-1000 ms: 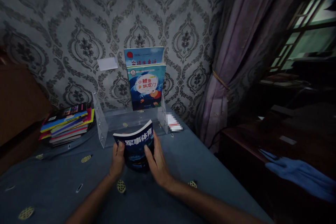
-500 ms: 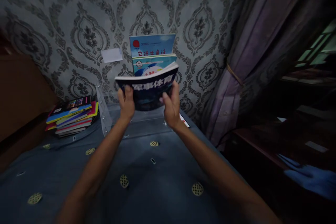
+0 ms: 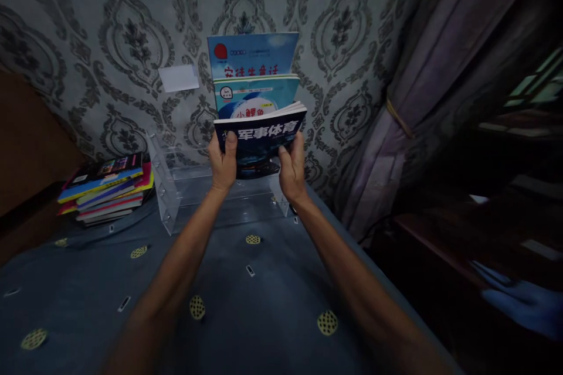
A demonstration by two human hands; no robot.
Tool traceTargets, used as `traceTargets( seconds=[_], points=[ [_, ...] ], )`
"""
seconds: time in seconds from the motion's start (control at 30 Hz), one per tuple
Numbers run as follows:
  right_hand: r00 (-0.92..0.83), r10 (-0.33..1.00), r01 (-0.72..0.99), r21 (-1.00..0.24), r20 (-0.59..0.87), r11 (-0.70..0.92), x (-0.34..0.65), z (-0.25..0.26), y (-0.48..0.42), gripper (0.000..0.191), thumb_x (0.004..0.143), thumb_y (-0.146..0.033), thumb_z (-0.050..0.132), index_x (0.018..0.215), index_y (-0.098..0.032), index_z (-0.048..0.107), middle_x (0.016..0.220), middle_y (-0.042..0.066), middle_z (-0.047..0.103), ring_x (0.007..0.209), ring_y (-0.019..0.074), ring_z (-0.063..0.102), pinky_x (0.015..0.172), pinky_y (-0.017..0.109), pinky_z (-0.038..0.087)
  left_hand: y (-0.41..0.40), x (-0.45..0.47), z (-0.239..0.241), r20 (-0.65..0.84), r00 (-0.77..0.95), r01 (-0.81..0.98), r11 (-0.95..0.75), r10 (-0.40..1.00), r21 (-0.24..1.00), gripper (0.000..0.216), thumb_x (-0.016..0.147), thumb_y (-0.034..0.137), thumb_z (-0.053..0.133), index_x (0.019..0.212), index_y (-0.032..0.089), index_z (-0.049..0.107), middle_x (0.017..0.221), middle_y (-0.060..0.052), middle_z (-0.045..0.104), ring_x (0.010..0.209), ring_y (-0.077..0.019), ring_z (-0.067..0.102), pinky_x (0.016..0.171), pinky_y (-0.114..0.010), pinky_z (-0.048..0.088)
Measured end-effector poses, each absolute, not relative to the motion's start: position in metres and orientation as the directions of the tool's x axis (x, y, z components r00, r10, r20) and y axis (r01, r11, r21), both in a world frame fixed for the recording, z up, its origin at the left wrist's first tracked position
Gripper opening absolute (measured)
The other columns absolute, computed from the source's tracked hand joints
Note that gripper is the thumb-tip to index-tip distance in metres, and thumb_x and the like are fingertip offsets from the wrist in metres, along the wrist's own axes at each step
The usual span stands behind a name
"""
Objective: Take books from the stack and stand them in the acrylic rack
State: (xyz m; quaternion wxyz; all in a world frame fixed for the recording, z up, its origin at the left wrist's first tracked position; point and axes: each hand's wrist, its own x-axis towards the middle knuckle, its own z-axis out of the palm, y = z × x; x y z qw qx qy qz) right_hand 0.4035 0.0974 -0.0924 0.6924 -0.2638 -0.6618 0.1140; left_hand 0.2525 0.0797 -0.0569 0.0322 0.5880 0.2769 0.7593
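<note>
A dark blue book (image 3: 259, 137) with white characters on its cover is gripped by both hands over a clear acrylic rack (image 3: 173, 193). My left hand (image 3: 223, 162) is wrapped round its left edge and my right hand (image 3: 291, 167) round its right edge. The book stands upright in front of two light blue books (image 3: 253, 79) that sit in the rack against the wall. Its lower edge is hidden behind my hands.
A stack of colourful books (image 3: 105, 187) lies at the left on the blue patterned cloth (image 3: 246, 304). A purple curtain (image 3: 422, 82) hangs at the right beside dark wooden furniture (image 3: 461, 228). Something blue (image 3: 523, 304) lies at the far right.
Both hands lifted the dark book from the cloth and carried it forward to the rack. It turned from tilted to upright in front of the two blue books.
</note>
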Motion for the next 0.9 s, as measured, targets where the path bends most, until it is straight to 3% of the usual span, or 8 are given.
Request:
traceTargets(
  seconds=[0.13, 0.27, 0.4, 0.53, 0.73, 0.9],
  points=[
    [0.083, 0.488, 0.201, -0.495, 0.869, 0.846, 0.406, -0.096, 0.103, 0.053, 0.1, -0.042, 0.039, 0.15, -0.027, 0.036, 0.145, 0.01, 0.053, 0.137, 0.0248, 0.047, 0.12, 0.051, 0.033, 0.087, 0.252, -0.067, 0.865, -0.301, 0.277, -0.832, 0.401, 0.481, 0.057, 0.095, 0.073, 0.043, 0.094, 0.019, 0.062, 0.099, -0.008, 0.07, 0.099, -0.0226, 0.066, 0.092, -0.038, 0.051],
    [0.057, 0.463, 0.216, -0.463, 0.885, 0.859, 0.413, -0.097, 0.108, 0.047, 0.097, -0.036, 0.047, 0.142, -0.025, 0.044, 0.134, 0.011, 0.059, 0.126, 0.0247, 0.056, 0.112, 0.049, 0.043, 0.086, 0.246, -0.075, 0.867, -0.259, 0.374, -0.784, 0.426, 0.496, 0.054, 0.097, 0.069, 0.04, 0.104, 0.02, 0.059, 0.1, -0.008, 0.07, 0.099, -0.0233, 0.066, 0.093, -0.038, 0.05],
    [0.037, 0.494, 0.323, -0.479, 0.868, 0.816, 0.428, -0.087, 0.108, 0.033, 0.091, -0.032, 0.055, 0.122, -0.021, 0.06, 0.112, 0.009, 0.067, 0.102, 0.0241, 0.064, 0.091, 0.042, 0.054, 0.069, 0.235, -0.077, 0.826, -0.199, 0.683, -0.53, 0.528, 0.503, 0.04, 0.099, 0.056, 0.047, 0.112, 0.019, 0.055, 0.087, -0.007, 0.068, 0.087, -0.025, 0.067, 0.084, -0.037, 0.05],
    [0.007, 0.576, 0.352, -0.541, 0.817, 0.763, 0.44, -0.081, 0.108, 0.024, 0.088, -0.033, 0.056, 0.106, -0.02, 0.066, 0.1, 0.008, 0.069, 0.09, 0.0227, 0.064, 0.075, 0.036, 0.053, 0.047, 0.223, -0.073, 0.736, -0.107, 0.899, -0.252, 0.669, 0.36, 0.028, 0.099, 0.04, 0.052, 0.115, 0.018, 0.054, 0.091, -0.008, 0.07, 0.088, -0.0265, 0.069, 0.079, -0.034, 0.051],
    [0.006, 0.671, 0.334, -0.634, 0.741, 0.698, 0.441, -0.083, 0.11, 0.018, 0.083, -0.035, 0.06, 0.093, -0.02, 0.064, 0.08, 0.002, 0.062, 0.07, 0.018, 0.06, 0.066, 0.032, 0.05, 0.042, 0.215, -0.07, 0.592, -0.045, 0.96, -0.128, 0.804, 0.247, 0.018, 0.099, 0.035, 0.053, 0.101, 0.019, 0.06, 0.091, -0.009, 0.073, 0.091, -0.0271, 0.071, 0.08, -0.033, 0.051],
    [0.03, 0.735, 0.196, -0.725, 0.677, 0.66, 0.444, -0.082, 0.114, 0.012, 0.08, -0.032, 0.06, 0.086, -0.022, 0.058, 0.071, -0.001, 0.059, 0.063, 0.0194, 0.064, 0.062, 0.034, 0.054, 0.043, 0.231, -0.073, 0.558, -0.093, 0.928, -0.132, 0.824, 0.349, 0.017, 0.1, 0.027, 0.053, 0.113, 0.016, 0.055, 0.089, -0.009, 0.074, 0.086, -0.0257, 0.072, 0.077, -0.032, 0.051]
  ],
)
